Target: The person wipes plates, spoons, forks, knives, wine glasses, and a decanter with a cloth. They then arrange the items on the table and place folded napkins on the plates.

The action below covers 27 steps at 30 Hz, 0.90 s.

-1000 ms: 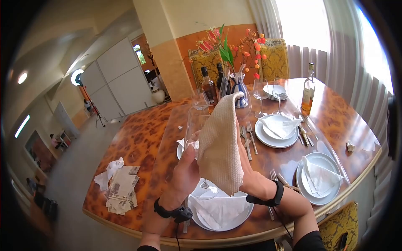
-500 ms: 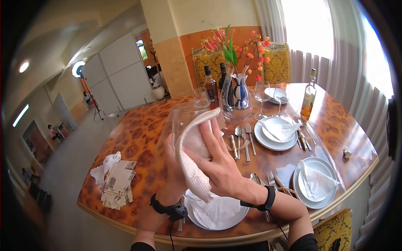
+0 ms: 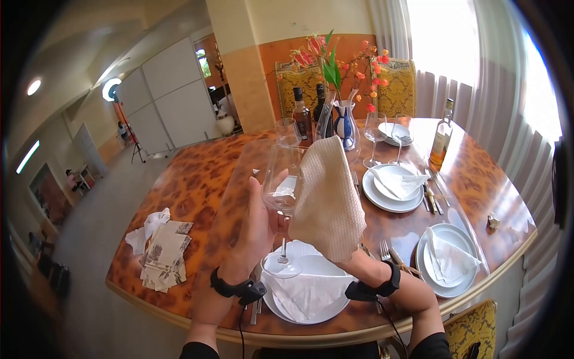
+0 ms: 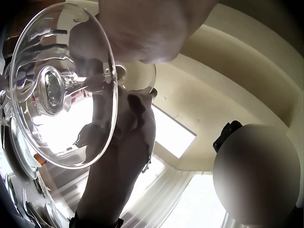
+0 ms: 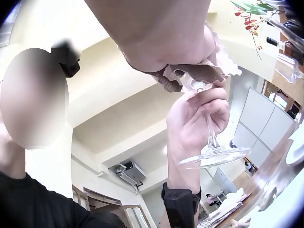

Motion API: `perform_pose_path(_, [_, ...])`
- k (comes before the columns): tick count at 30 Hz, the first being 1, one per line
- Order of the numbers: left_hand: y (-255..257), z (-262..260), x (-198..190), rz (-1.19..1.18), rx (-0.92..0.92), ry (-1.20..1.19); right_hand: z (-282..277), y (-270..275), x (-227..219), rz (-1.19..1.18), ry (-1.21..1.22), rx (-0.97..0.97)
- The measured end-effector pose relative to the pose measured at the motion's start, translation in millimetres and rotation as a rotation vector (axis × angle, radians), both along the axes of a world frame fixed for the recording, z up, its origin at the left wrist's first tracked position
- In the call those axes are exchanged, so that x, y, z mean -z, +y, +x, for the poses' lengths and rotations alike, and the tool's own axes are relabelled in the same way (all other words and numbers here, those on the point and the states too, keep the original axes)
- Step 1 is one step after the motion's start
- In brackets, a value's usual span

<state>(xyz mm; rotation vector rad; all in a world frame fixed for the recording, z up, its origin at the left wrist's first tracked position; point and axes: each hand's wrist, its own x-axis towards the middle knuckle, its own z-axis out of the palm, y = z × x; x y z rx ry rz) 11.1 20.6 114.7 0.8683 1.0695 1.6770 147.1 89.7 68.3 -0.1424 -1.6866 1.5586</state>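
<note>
My left hand holds a clear wine glass upright above the near place setting; its fingers curl round the stem just under the bowl in the right wrist view. The glass's round foot looms large in the left wrist view. My right hand grips a beige textured cloth against the right side of the bowl. The cloth hides most of the right hand's fingers in the head view. In the right wrist view, the cloth bunches under the right hand, around the bowl's base.
Below the hands sits a white plate with a folded napkin. More plates with cutlery line the right side. A glass vase, bottles and wine glasses stand farther back. Printed paper napkins lie at left.
The right hand has turned: its back and fingers faced the camera half a second ago, and now the cloth hangs over them. Cloth and right hand shifted right, baring the bowl and stem.
</note>
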Motion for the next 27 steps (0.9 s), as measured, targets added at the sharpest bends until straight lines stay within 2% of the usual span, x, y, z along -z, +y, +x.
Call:
perform_pose_path(2, [-3.4, 4.4, -4.3, 0.082, -0.053, 0.232, 8.0, -1.3, -4.4, 0.051, -0.029, 0.054])
perform_pose_path(3, [-4.2, 1.1, -3.6, 0.083, -0.055, 0.232, 11.6, -3.1, -4.5, 0.073, -0.048, 0.075])
perform_pose_path(5, [-5.6, -7.6, -1.2, 0.093, 0.069, 0.354, 16.2, -4.6, -6.3, 0.111, -0.08, 0.106])
perform_pose_path(8, [-5.1, -4.2, 1.0, 0.156, -0.029, 0.217, 18.6, -8.9, -9.5, 0.199, -0.123, 0.16])
perform_pose_path(12, [-9.8, -7.5, 1.3, 0.173, -0.055, 0.33, 18.2, -11.7, -10.6, 0.47, -0.093, 0.293])
perform_pose_path(14, [-15.4, -2.1, -5.4, 0.111, 0.003, 0.492, 11.9, -1.7, 9.6, 0.543, -0.082, 0.33])
perform_pose_path(15, [-14.2, -1.1, -6.1, 0.111, 0.003, 0.492, 0.1, 17.7, 46.6, 0.612, -0.146, 0.43])
perform_pose_path(17, [-10.3, 1.1, -8.5, 0.255, -0.063, 0.639, 1.0, 25.6, 57.7, 0.68, -0.209, 0.528])
perform_pose_path(18, [-8.5, 0.3, -9.4, 0.254, -0.066, 0.642, 10.6, 18.2, 39.9, 0.582, -0.27, 0.471])
perform_pose_path(21, [-5.6, -1.1, -11.0, 0.336, -0.077, 0.692, 13.3, 14.7, 24.5, 0.481, -0.337, 0.4])
perform_pose_path(24, [-9.0, 4.8, -13.7, 0.302, -0.058, 0.711, 6.9, 24.0, 37.1, 0.614, -0.246, 0.521])
perform_pose_path(25, [-9.4, 6.6, -14.4, 0.303, -0.059, 0.721, -3.2, 30.4, 42.4, 0.069, -0.019, 0.287])
perform_pose_path(27, [-10.0, 6.1, -11.8, 0.299, -0.058, 0.732, -7.9, 28.7, 47.1, -0.476, 0.206, 0.037])
